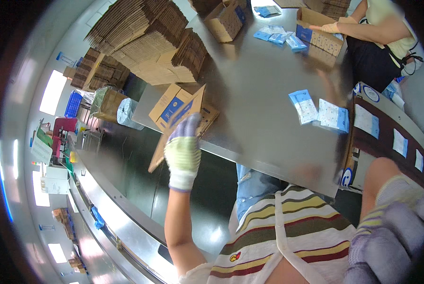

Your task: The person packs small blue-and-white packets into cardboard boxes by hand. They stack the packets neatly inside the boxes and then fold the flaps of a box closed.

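Note:
My left hand point(182, 154), in a white, yellow-green and purple knit glove, is closed on a flattened cardboard carton point(160, 150) at the near left corner of the metal table. This carton is tilted on edge. Behind it another folded carton point(171, 106) with a blue printed panel lies on the tabletop. Close to the camera at the lower right, my right hand point(389, 232) wears the same kind of glove. Its fingers look curled, and whatever they may hold is hidden. Two blue and white packets point(304, 108) point(334, 115) lie on the table's right part.
Tall stacks of flattened cartons point(143, 40) stand at the table's far left. A conveyor point(387, 130) carrying several packets runs along the right. Across the metal table point(254, 99), a person's gloved hands point(332, 27) are at an open carton point(318, 40), beside more packets point(276, 35).

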Motion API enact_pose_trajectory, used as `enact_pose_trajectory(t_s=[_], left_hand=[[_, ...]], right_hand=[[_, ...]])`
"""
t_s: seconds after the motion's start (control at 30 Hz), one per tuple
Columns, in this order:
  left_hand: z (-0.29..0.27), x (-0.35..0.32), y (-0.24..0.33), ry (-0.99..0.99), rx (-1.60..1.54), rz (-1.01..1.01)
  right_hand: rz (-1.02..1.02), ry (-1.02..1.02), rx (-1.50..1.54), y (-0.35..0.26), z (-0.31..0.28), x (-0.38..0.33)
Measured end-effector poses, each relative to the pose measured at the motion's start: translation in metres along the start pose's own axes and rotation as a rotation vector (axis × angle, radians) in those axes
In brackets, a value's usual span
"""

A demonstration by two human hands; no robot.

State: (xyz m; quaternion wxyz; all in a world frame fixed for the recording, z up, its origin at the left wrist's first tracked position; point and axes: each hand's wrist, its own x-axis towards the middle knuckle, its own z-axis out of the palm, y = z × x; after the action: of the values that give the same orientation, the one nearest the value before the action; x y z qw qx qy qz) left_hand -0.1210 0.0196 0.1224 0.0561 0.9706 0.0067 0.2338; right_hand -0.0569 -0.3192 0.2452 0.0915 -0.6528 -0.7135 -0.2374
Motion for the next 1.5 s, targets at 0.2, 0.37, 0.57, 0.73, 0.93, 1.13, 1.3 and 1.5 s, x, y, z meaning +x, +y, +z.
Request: enact_pose_trajectory(t_s=[0.2,0.37,0.57,0.73,0.93,1.13,1.3,1.5], left_hand=[[-0.065,-0.023,0.048,0.421,-0.856,-0.375],[0.005,-0.027,0.038,0.218,-1.177,-0.430],[0.077,-0.023,0.018,0.459,-1.102,-0.875],[0.052,-0.031,0.013,-0.229,-1.087,-0.281],[0.071,-0.010,0.022,-0.128,-1.323,-0.430],[0.095,0.008,0.020,0.001,-1.682,-1.040],[0.073,-0.004,0.016,0.322,-0.653,-0.322],[0.067,0.015,0.084,-0.428,-0.029,0.064]], right_hand=[[0.782,0.642,0.547,0.081,0.088,-0.041],[1.340,0.836,1.320,0.073,0.183,-0.071],[1.229,0.732,1.075,0.027,0.201,-0.040],[1.188,0.793,0.657,0.047,0.196,-0.042],[0.686,0.068,0.219,0.051,0.181,-0.045],[0.934,-0.677,0.462,0.088,0.176,-0.006],[0.748,-0.319,-0.038,0.082,0.238,-0.016],[0.752,-0.143,0.051,0.075,0.225,-0.003]])
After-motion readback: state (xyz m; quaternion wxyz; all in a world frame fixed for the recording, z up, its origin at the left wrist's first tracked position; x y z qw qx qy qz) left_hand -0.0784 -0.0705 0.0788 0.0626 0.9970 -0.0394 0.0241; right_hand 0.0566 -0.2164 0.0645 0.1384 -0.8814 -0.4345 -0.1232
